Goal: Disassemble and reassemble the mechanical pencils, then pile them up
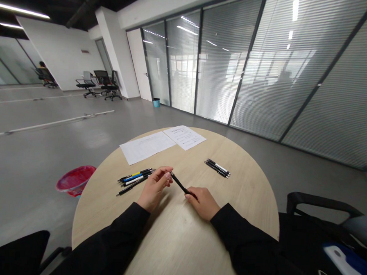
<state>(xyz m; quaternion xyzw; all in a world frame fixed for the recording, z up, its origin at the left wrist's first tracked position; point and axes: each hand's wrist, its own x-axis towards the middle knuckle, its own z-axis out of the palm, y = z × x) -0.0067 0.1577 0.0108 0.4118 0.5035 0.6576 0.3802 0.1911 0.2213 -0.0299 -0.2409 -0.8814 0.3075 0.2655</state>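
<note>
A slim black pen slants between my two hands above the round wooden table. The thumb and fingers of my left hand close around its silver-coloured upper end. At the lower end, my right hand pinches the barrel between thumb and fingers. Just left of my left hand lies a loose bunch of pens, mostly black, with blue, yellow and white parts; my hand hides some of their ends. Farther right, a small neat row of pens, black with one white, rests on the table.
Two printed paper sheets lie at the table's far side. A red basket stands on the floor at left. Black chairs flank the table, the right chair with a blue-and-white item on it. Glass partitions with blinds rise beyond.
</note>
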